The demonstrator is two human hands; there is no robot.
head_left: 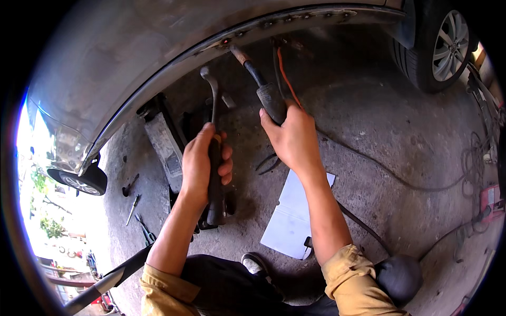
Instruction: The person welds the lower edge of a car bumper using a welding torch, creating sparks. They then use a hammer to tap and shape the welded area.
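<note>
The hammer (213, 152), dark-handled with a curved metal head, stands nearly upright, head up near the sill's lower edge. The welding torch (261, 87), black-gripped with a copper-coloured nozzle, slants up-left, its tip touching the seam of the car sill (211, 45).

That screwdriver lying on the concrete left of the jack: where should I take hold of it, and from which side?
Take the screwdriver by its handle, the thicker lower end nearer you, coming straight down from above. It lies flat on the floor with bare concrete on both sides, so fingers can close across the handle; the pliers lie a little apart.
</note>
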